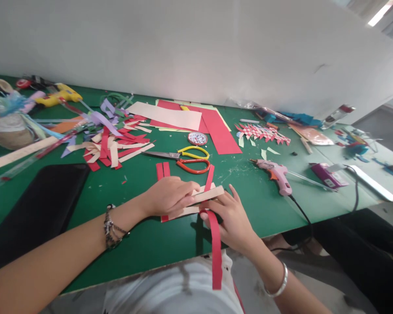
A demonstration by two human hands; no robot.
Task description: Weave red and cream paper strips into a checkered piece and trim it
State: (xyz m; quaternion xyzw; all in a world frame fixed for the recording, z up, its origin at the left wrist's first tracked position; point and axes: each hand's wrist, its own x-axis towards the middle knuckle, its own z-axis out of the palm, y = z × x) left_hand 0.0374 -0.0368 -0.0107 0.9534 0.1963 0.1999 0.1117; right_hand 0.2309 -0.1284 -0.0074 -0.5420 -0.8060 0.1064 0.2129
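Note:
Cream paper strips (208, 195) cross red paper strips (163, 171) in a small piece of weaving near the table's front edge. My left hand (170, 196) is closed over its left part, with bent fingers gripping a cream strip. At the right end, my right hand (231, 220) holds a red paper strip (216, 257) between thumb and fingers. This strip curls and hangs down past the table edge, while another red end sticks up behind the weaving. Just beyond lie scissors (194, 171) with yellow and orange handles. My fingers hide part of the weaving.
Loose red and cream strips (108, 150) are heaped at left, behind a black flat case (41, 209). Red card (221, 133) and a round patterned disc (197, 138) lie behind the scissors. A pink glue gun (277, 174) with a cord rests at right, near a finished-looking checkered weave (263, 133).

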